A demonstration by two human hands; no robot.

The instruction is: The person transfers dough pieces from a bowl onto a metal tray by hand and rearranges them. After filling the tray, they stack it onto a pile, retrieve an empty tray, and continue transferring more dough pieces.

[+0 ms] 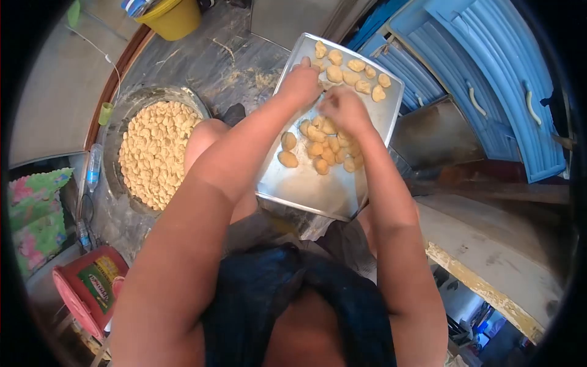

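Observation:
A shallow metal tray (287,194) rests tilted across my lap, with lumps of pale yellow dough on it. Near its far left edge is my left hand (301,85), closed, one finger against a dough lump (317,65). My right hand (346,110) hovers over the middle of the tray, slightly blurred, its fingers curled inward; what they hold is hidden. Below it lies a loose pile of dough lumps (330,144). Two lumps (288,159) sit apart at the left, and several are spread out along the far end (351,77).
Left of my knee stands a wide round basin (113,165) full of similar lumps. A yellow bucket (174,19), a plastic bottle (94,165) and a red tub (79,293) are farther out. Blue cabinet doors (489,79) and a worn wooden ledge (489,244) border the right side.

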